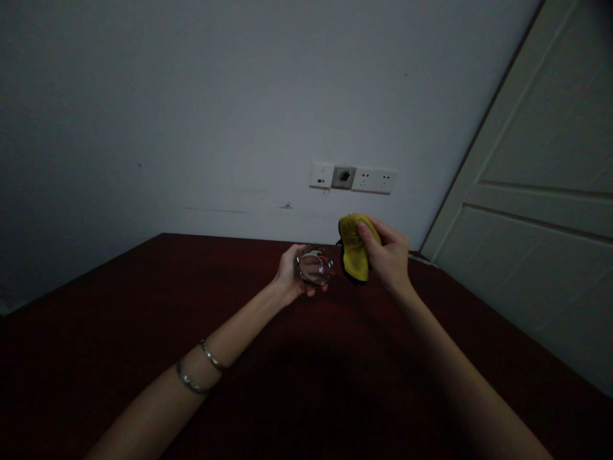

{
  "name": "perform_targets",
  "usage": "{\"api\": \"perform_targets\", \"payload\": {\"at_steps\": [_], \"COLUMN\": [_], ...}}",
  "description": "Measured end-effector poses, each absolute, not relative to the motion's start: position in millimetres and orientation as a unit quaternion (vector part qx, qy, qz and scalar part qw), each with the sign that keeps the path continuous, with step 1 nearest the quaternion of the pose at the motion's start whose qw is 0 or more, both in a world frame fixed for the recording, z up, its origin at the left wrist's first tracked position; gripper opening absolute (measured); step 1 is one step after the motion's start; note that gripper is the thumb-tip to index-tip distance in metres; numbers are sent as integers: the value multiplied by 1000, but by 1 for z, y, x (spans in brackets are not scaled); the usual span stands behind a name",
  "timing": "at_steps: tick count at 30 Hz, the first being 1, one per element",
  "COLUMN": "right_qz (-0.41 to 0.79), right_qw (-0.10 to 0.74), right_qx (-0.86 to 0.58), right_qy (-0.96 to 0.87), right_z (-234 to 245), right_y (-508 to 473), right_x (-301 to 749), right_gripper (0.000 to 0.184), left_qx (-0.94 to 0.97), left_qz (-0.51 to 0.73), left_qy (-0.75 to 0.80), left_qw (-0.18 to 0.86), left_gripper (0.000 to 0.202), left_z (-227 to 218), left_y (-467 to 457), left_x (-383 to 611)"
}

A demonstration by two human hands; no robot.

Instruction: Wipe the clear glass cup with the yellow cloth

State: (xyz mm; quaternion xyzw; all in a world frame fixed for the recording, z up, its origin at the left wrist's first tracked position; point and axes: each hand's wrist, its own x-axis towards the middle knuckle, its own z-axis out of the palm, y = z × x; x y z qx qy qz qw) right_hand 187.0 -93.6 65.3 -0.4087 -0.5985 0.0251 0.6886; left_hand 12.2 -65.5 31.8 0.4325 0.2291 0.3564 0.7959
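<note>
A clear glass ashtray or shallow bowl with a faceted rim (315,266) rests in my left hand (289,276), its opening turned toward me. The fingers wrap beneath it and show through the glass. To its right, my right hand (390,255) pinches a folded yellow cloth (354,249) with dark edging, thumb pressed on the front. The cloth hangs down from the fingers, a small gap apart from the glass. Both hands are raised over the dark red table.
The dark red tabletop (230,332) reaches back to a pale wall (215,115). Wall sockets and switches (373,180) sit just above the table's far edge. A white panelled door (541,211) stands along the right side.
</note>
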Motion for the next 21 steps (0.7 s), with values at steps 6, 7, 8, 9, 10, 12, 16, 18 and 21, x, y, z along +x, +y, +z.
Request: {"api": "perform_targets", "payload": {"at_steps": [6, 7, 8, 9, 10, 12, 16, 18, 21], "right_qz": [-53, -69, -87, -105, -124, -159, -219, -232, -223], "right_qw": [572, 544, 518, 495, 474, 436, 355, 345, 369], "right_qx": [-346, -328, -311, -298, -288, -264, -213, -210, -234], "right_qy": [-742, -769, -792, -809, -823, -845, -884, -885, -871], "right_z": [52, 50, 47, 46, 45, 47, 53, 55, 54], "right_y": [-100, -101, -101, -102, -103, -107, -114, -115, -109], "right_x": [168, 167, 166, 165, 165, 163, 157, 157, 164], "right_gripper": [29, 32, 35, 38, 40, 42, 36, 34, 36], "left_qx": [456, 461, 465, 468, 471, 468, 405, 397, 447], "left_qz": [362, 360, 360, 362, 364, 379, 438, 442, 398], "left_qy": [198, 194, 193, 196, 202, 227, 283, 284, 246], "left_qw": [789, 787, 785, 782, 777, 765, 751, 752, 763], "left_gripper": [44, 44, 44, 44, 44, 45, 45, 44, 45], "left_z": [28, 28, 28, 29, 29, 31, 33, 34, 32], "left_y": [-66, -66, -66, -67, -67, -70, -76, -77, -73], "left_x": [13, 13, 13, 13, 14, 16, 21, 22, 19]}}
